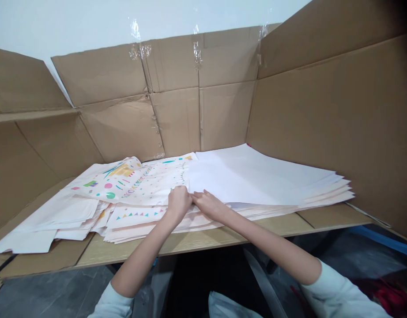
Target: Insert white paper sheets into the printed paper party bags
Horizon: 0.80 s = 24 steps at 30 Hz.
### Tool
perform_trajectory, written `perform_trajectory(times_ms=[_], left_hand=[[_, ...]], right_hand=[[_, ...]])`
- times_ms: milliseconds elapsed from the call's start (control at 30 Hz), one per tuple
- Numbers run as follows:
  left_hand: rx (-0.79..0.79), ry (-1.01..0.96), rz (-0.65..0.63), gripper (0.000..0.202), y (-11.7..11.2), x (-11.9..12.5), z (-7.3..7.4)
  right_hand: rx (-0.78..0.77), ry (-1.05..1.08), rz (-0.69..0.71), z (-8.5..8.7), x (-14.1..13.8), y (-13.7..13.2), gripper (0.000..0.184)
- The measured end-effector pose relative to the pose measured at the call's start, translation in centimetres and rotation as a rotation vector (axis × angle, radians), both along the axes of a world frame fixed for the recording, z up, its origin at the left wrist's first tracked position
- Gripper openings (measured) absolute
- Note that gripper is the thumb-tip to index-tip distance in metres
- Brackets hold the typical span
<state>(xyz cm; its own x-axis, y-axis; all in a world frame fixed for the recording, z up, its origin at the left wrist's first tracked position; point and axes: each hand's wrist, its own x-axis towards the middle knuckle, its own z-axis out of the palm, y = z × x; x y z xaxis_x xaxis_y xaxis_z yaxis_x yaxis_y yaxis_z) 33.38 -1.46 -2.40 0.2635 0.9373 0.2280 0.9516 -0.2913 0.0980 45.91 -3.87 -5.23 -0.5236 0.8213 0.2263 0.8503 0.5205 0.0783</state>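
Observation:
My left hand [179, 202] is curled closed and pinches the near edge of a printed paper sheet [147, 181] with coloured shapes on it. Right beside it, my right hand [208, 204] lies on the near edge of a large plain white sheet [253, 174], its fingers pressed together on the paper's edge. The two hands touch at the seam between the printed pile and the white pile. Both piles are stacks of several sheets lying on a wooden table [203, 240].
Cardboard walls [322, 115] stand taped around the back, left and right of the table. More loose white sheets [41, 229] spread to the left, overhanging the edge. A blue bin [385, 240] and red material [392, 298] sit below on the right.

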Motion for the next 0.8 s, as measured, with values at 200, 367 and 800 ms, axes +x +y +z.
perform_trajectory(times_ms=[200,367,800], left_hand=[[-0.038,-0.001,0.054,0.025,-0.3,-0.9,0.7],[-0.188,0.062,0.045,0.036,0.2,-0.7,1.3],[-0.200,0.124,0.019,0.032,7.0,3.2,-0.3]], right_hand=[[-0.005,0.041,0.066,-0.7,-1.7,0.4,0.022],[-0.003,0.008,0.021,0.7,0.0,-1.0,0.025],[0.062,-0.079,-0.113,0.8,7.4,-1.2,0.039]])
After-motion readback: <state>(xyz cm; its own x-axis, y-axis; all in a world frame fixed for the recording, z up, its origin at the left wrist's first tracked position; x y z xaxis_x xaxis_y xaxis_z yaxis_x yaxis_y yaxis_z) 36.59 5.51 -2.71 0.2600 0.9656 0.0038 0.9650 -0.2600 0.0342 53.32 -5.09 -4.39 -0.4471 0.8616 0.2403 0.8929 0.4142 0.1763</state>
